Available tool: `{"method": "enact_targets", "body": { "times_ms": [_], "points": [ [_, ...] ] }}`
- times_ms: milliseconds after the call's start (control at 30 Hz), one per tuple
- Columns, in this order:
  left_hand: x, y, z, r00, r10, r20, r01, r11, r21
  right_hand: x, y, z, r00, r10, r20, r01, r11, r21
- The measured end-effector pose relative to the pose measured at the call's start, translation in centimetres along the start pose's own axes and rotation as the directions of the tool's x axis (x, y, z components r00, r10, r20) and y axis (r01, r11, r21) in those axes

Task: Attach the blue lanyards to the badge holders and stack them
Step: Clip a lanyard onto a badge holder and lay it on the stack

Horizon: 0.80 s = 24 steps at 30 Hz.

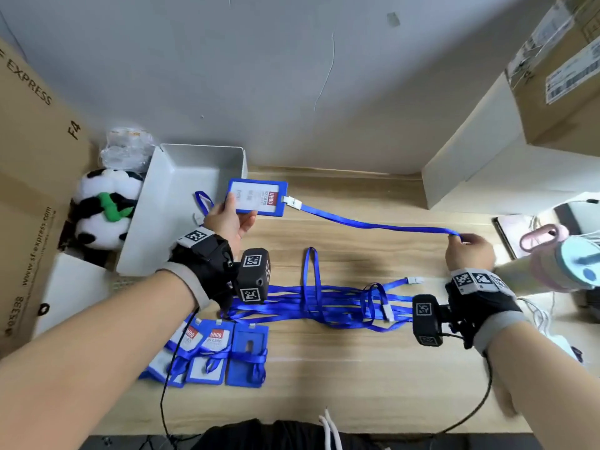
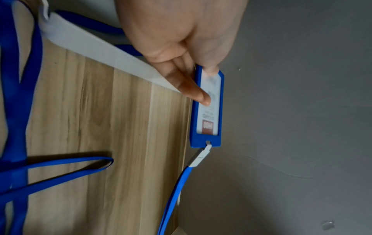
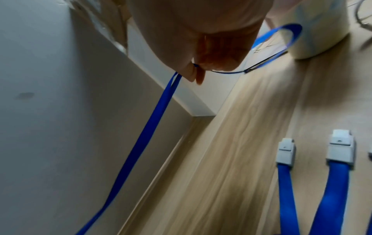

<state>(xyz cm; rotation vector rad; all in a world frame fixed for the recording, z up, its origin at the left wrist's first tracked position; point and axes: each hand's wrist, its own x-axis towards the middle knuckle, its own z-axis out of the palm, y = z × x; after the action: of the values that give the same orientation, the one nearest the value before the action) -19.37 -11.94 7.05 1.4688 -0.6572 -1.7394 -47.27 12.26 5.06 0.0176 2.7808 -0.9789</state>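
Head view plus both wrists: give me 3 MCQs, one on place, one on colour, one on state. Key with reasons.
1. Where does the held badge holder sit?
A. in the air by the white tray
B. flat on the desk
C. inside the cardboard box

2. What colour is the plush toy's leaf?
A. red
B. green
C. yellow

3. What state is the lanyard between the hands in?
A. coiled on the desk
B. unclipped from the holder
C. clipped on and pulled out

Key:
1 A: the left hand grips it above the desk, next to the white tray.
2 B: the plush panda has a green leaf on it.
3 C: the lanyard runs from its white clip in the holder's slot to the right hand, which pinches its far end.
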Motion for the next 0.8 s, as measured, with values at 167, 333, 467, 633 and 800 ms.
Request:
{"method": "enact_targets", "body": {
  "times_ms": [167,333,467,633,800],
  "points": [
    [1.3,-3.3,1.1,0.998,-0.056,-0.022,0.058,0.992,0.116,3.4,1.7,0.8,0.989,0.141,0.04,-0.146,0.958,0.248],
    [3.4,-5.2,1.5,0.978,-0.187,-0.089,0.2,0.961,0.189,5.8,0.8,2.3,0.984,0.148,0.094,-0.174,0.884,0.434],
    [5.1,-6.4,1.9,0.958,-0.267,-0.108,0.284,0.936,0.207,7.6,0.7,3.8,0.977,0.195,0.087,-0.212,0.839,0.501],
    [6.8,-7.9,2.8,0.937,-0.289,-0.196,0.328,0.922,0.207,9.4,2.2,6.5,0.987,0.158,0.037,-0.161,0.938,0.308],
    [10.0,-10.6,1.7,0.924,-0.277,-0.263,0.377,0.772,0.512,8.9,3.1,8.3,0.961,0.089,0.261,-0.073,0.995,-0.072]
  ]
}}
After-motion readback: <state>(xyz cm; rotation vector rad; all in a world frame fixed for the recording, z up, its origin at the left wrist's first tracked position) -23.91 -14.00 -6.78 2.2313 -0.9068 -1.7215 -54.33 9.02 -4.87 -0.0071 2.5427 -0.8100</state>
